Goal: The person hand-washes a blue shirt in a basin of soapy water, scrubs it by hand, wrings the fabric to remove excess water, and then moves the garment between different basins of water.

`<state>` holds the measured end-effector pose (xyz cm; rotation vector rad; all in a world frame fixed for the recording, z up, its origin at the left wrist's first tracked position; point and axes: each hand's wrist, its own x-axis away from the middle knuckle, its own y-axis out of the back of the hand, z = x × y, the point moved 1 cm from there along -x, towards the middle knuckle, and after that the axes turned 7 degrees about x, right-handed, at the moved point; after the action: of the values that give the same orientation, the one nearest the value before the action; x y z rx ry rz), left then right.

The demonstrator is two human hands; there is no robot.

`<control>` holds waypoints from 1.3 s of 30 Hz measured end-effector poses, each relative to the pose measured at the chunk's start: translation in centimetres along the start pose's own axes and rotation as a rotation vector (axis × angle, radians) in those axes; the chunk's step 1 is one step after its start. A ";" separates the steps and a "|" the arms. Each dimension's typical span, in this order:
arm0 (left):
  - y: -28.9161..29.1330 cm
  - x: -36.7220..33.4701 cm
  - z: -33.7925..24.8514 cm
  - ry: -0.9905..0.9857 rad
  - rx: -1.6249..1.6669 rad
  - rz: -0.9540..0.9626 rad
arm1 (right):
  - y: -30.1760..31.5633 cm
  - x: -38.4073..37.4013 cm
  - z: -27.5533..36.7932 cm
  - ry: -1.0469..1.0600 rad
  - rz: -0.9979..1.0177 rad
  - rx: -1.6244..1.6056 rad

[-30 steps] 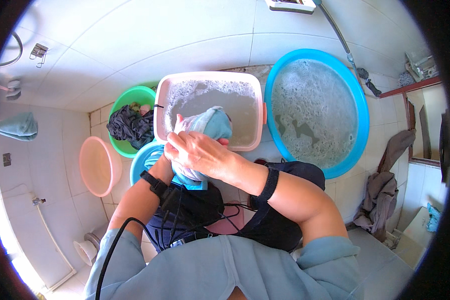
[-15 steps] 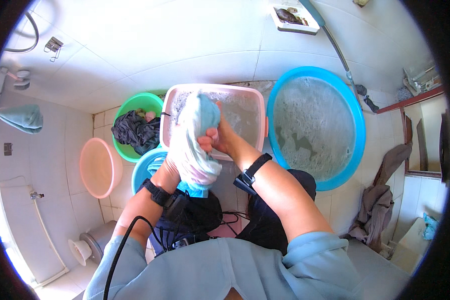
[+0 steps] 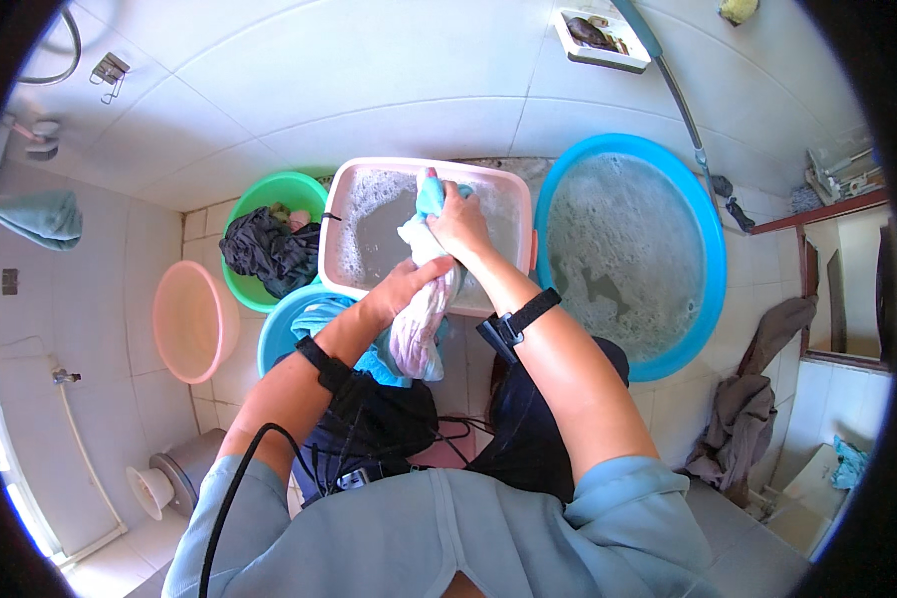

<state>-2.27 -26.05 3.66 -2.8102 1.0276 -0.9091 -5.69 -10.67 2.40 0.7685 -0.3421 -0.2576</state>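
Note:
My left hand [image 3: 409, 285] and my right hand [image 3: 456, 221] both grip a twisted white, pink and light-blue cloth garment [image 3: 425, 324]. The right hand is wrapped round its light-blue far end. Nearer to me, the left hand clasps the middle. The garment slants over the near part of a pink rectangular basin [image 3: 389, 162] of soapy water, and its loose pinkish end hangs past the near rim. Some fingers are hidden by the cloth and hands. Below my left forearm, a blue basin [image 3: 272, 334] holds blue cloth [image 3: 321, 317].
To the right stands a large blue tub [image 3: 720, 259] of foamy water. A green basin [image 3: 294, 182] with dark clothing [image 3: 267, 254] and an upright peach basin [image 3: 191, 324] are at left. Brown clothing [image 3: 743, 424] hangs at right. A black cable [image 3: 231, 498] runs past my left arm.
The bundled garment has become a narrower twisted length. My right hand has moved farther away to its far end, while my left hand has shifted right onto its middle.

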 end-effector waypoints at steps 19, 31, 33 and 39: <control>1.1 1.7 -0.4 0.336 0.128 0.099 | 1.0 0.2 -1.3 -0.147 0.154 -1.118; -1.4 3.2 -3.7 0.007 -0.718 -0.096 | 0.6 2.1 0.5 -0.060 0.094 0.132; -0.5 2.9 -2.3 -0.004 -0.686 -0.110 | 1.0 2.6 1.7 -0.007 0.148 0.147; 2.5 3.5 -0.7 0.184 0.333 0.117 | 3.1 2.7 2.4 0.095 0.292 -0.368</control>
<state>-1.97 -29.97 5.55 -2.4058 0.9436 -1.2144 -3.86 -10.97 6.77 0.3604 -0.3018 -0.0064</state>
